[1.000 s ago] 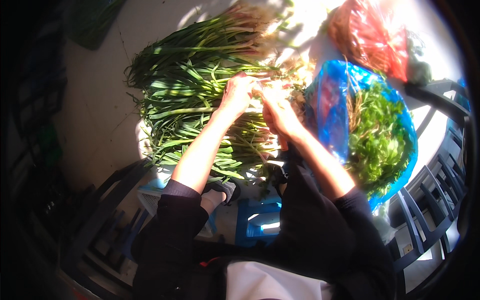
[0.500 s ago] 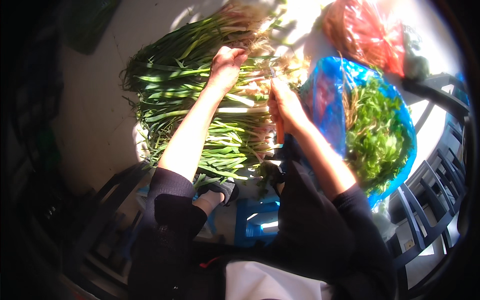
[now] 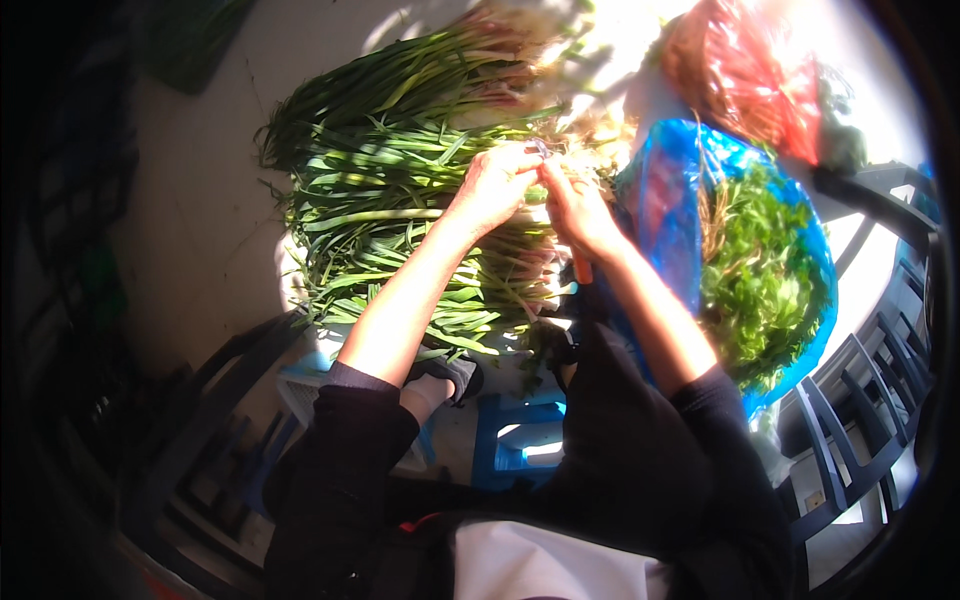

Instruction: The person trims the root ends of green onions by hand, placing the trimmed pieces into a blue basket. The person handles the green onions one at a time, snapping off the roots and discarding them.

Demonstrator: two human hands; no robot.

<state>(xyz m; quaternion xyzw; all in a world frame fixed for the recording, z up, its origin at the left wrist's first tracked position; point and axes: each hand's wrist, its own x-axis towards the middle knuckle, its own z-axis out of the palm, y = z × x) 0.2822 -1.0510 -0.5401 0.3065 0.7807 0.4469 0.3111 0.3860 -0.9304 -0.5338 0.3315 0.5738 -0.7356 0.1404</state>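
Long-leafed green garlic (image 3: 390, 165) lies in a wide heap in front of me, leaves to the left, pinkish stem bases and pale roots to the right. My left hand (image 3: 497, 185) is closed above the root ends, its fingertips pinched together. What they hold is too small and glare-washed to make out. Right beside it, my right hand (image 3: 580, 212) is wrapped around a knife, whose orange handle (image 3: 582, 266) sticks out below the fist. A dark bit, perhaps the blade, shows where the two hands meet.
Right of the heap stands an open blue plastic bag (image 3: 825, 290) of leafy greens (image 3: 760, 285). Behind it sits a red plastic bag (image 3: 745, 75). Dark chairs (image 3: 860, 430) flank me, a blue stool (image 3: 490, 440) is below, and a dark green bag (image 3: 190, 45) lies far left.
My left hand has moved right and slightly nearer, from over the stems to meet my right hand. The right hand, knife still in it, has shifted slightly right. The whole view has shifted a little.
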